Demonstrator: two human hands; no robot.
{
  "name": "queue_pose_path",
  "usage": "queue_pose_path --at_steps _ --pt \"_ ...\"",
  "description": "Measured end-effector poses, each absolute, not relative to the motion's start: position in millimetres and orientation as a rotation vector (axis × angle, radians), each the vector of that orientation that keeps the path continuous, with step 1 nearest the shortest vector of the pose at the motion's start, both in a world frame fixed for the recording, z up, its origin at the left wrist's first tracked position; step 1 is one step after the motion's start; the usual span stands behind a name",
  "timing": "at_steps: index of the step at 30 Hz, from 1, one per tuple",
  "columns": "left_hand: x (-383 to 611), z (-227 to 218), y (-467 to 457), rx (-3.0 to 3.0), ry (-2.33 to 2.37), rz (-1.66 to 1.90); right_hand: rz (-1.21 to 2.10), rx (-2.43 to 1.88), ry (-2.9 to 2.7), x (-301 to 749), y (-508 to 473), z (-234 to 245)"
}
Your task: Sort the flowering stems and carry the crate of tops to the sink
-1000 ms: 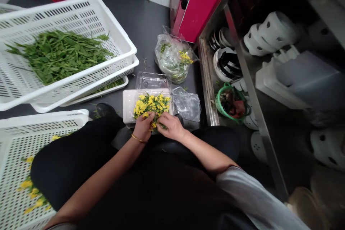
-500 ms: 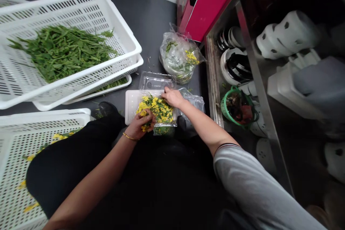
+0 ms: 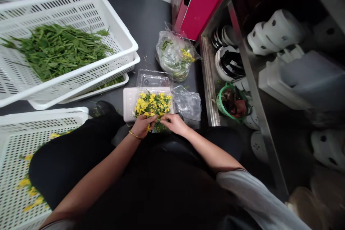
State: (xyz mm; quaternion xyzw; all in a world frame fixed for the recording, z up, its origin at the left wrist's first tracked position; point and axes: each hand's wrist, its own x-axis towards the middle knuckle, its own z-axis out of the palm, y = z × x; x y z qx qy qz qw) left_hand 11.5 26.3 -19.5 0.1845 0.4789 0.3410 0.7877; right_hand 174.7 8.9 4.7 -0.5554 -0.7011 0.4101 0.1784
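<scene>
My left hand (image 3: pixel 142 125) is closed around a small bunch of yellow flowers, some blossoms poking out between its fingers. Close beside it, my right hand (image 3: pixel 172 123) pinches at the stems of that bunch, the fingertips of both hands nearly meeting. Just beyond them lies a clear plastic box filled with yellow flowers (image 3: pixel 153 103) and green leaves. It rests on a white perforated tray or upturned basket (image 3: pixel 129 104). The box's clear lid (image 3: pixel 154 78) is folded open at the far side. Greenery shows under my hands, partly hidden.
White crates (image 3: pixel 115 25) of green stems stand at the left. Another white basket (image 3: pixel 16 151) with scattered yellow flowers is by my left knee. A plastic bag (image 3: pixel 175 55) of greens, crumpled clear plastic (image 3: pixel 188 103), a metal shelf (image 3: pixel 249 68) and a green basket (image 3: pixel 219 102) lie right.
My right hand has left the far right corner of the flower box and come back toward me, meeting my left hand at the bunch. The view has shifted slightly.
</scene>
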Motion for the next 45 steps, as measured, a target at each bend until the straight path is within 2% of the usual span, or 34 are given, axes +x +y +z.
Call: queue_pose_path --at_steps 4,7,11,13,16,17,19,21,23,27,32,37,39,43,45 --pt "9.8 -15.4 21.8 0.604 1.039 0.785 1.455 -1.612 -1.670 184.1 9.7 7.7" --pt "10.7 0.8 18.5 0.916 1.137 0.916 1.804 -1.604 -1.108 178.6 13.1 9.6" --pt "12.3 25.7 15.9 1.156 1.170 1.041 1.818 -1.414 -0.534 169.9 7.6 10.2" --pt "10.0 29.5 19.5 0.999 1.087 1.043 1.912 -1.394 -0.591 174.7 5.4 11.2" --pt "0.7 21.5 31.1 0.596 0.819 0.939 2.104 -1.560 -1.149 193.1 18.2 11.5" --pt "-2.9 16.6 35.0 0.501 0.724 0.900 2.040 -1.670 -1.363 199.1 28.4 10.2" --pt "-8.3 6.8 40.5 0.423 0.583 0.839 1.653 -1.937 -1.644 205.8 56.0 4.9" --pt "-9.8 -0.8 42.0 0.430 0.523 0.803 1.240 -2.120 -1.723 203.6 86.9 -3.6" --pt "-7.9 -5.8 41.3 0.457 0.540 0.768 1.070 -2.182 -1.734 196.0 112.9 -13.2" --pt "-1.9 -11.7 41.4 0.483 0.756 0.744 1.023 -2.208 -1.735 189.0 134.3 -24.9" --pt "3.4 -12.1 44.6 0.604 1.015 0.819 0.947 -2.070 -1.670 197.5 99.3 -15.4" --pt "9.5 -5.0 37.8 0.900 1.090 0.657 1.308 -1.694 -1.438 179.7 32.0 2.0" --pt "11.2 -3.7 33.3 0.843 1.037 0.610 1.216 -1.636 -1.499 171.8 12.7 9.8" --pt "10.2 -4.0 28.5 0.492 0.925 0.643 0.821 -1.379 -1.953 172.6 -7.5 27.4" --pt "7.6 -4.0 28.5 0.416 0.915 0.663 0.854 -1.307 -2.070 180.2 -9.0 32.5"
